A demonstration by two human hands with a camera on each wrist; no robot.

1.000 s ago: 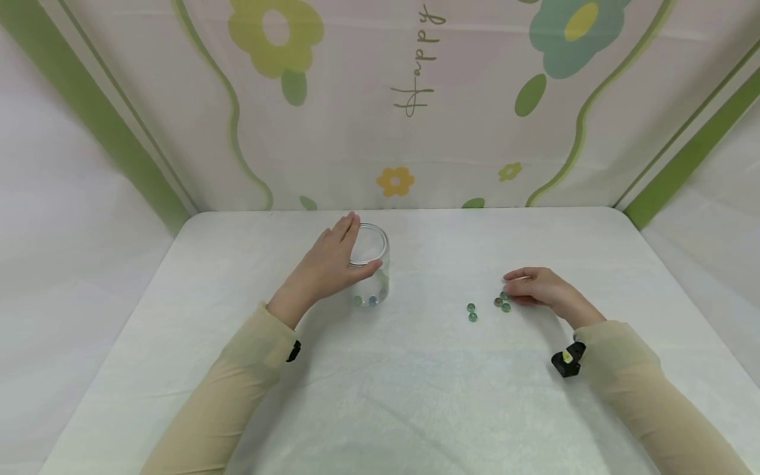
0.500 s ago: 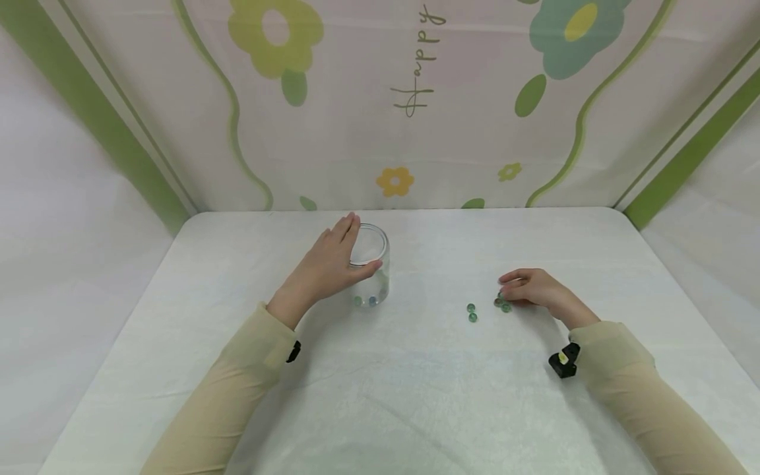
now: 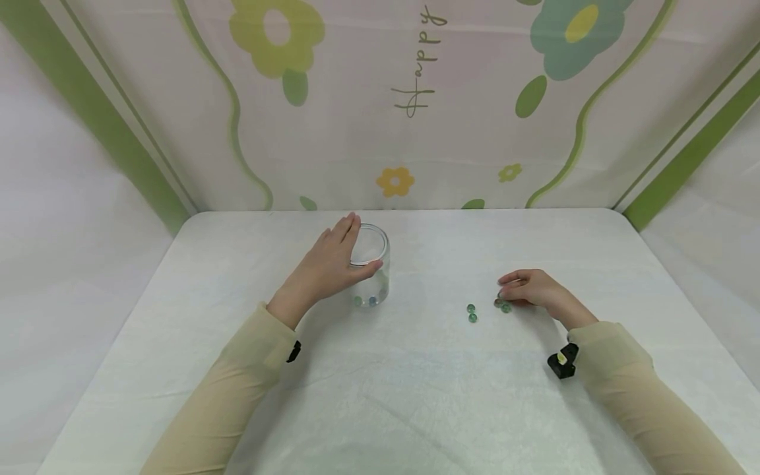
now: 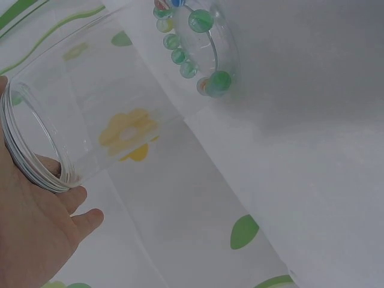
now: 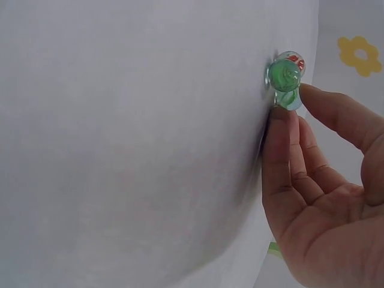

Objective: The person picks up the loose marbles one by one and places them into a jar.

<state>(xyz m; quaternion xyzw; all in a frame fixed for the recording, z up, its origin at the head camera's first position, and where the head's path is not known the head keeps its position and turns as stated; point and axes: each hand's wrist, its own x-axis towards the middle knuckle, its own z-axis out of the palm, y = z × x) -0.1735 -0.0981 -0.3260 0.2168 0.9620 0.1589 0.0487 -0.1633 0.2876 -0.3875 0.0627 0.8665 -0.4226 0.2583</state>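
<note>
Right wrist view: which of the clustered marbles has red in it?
The red-streaked marble, partly behind the front green marble; neither that nor the lower green marble shows red.

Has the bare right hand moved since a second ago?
Yes, slightly: the bare right hand has shifted left, closer to the two round, translucent green marbles, which have stayed put.

Marbles [image 3: 472, 318] lie in and right of the jar [image 3: 373, 282].

Green-swirled marbles [image 5: 284, 75], one seemingly red-streaked; colourless jar [image 3: 374, 284]; white tabletop [image 3: 380, 396]; flowered backdrop [image 3: 350, 125]
</note>
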